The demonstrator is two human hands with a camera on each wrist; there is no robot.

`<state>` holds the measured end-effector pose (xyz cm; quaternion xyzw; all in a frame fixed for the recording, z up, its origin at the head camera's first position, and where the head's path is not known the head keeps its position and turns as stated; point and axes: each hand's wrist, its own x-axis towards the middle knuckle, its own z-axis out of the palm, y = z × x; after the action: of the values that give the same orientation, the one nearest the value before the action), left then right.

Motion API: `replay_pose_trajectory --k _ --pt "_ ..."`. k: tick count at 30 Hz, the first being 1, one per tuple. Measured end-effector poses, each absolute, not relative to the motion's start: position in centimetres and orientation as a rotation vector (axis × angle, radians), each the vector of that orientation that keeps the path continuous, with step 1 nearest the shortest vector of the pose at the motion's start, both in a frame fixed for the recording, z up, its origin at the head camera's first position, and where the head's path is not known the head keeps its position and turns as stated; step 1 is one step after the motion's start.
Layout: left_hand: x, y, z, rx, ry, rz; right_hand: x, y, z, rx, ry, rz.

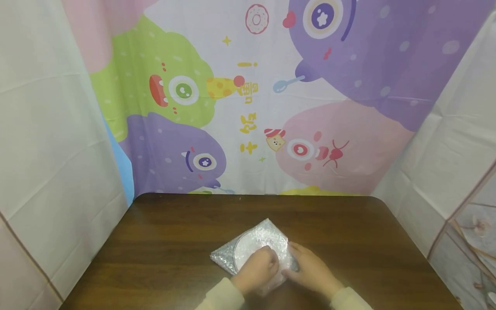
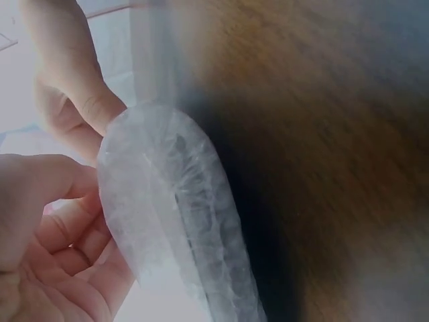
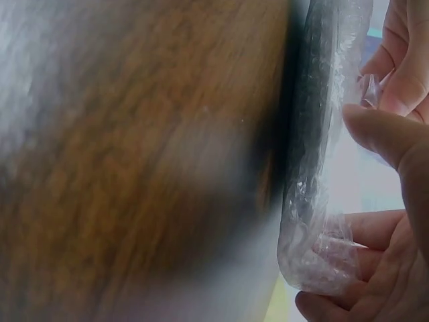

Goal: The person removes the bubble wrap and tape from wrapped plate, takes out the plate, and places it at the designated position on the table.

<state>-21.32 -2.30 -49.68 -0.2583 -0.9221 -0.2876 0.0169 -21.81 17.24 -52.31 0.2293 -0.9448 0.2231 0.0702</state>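
A bubble-wrap package (image 1: 248, 245) with a white round disc-like thing inside lies over the dark wooden table. My left hand (image 1: 257, 267) is on its upper face with curled fingers. In the right wrist view, that left hand (image 3: 405, 80) pinches a bit of the clear plastic (image 3: 370, 90). My right hand (image 1: 310, 269) grips the package's right edge, its thumb (image 3: 375, 131) on the face and its fingers at the side. The left wrist view shows the wrap (image 2: 167, 201) edge-on, my left hand (image 2: 60, 235) close against it. What exactly the wrap encloses is blurred by the plastic.
The brown table (image 1: 166, 241) extends around the package to its rounded far corners. A cartoon-printed curtain (image 1: 248, 172) hangs behind it, and pale cloth (image 1: 50, 150) hangs at the left and right sides.
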Motion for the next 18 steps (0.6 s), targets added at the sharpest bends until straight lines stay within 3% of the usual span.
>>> replay_pose_trajectory --k 18 --pt "-20.5 -3.5 -49.8 -0.941 -2.730 -0.498 -21.6 16.8 -52.3 0.618 -2.862 0.652"
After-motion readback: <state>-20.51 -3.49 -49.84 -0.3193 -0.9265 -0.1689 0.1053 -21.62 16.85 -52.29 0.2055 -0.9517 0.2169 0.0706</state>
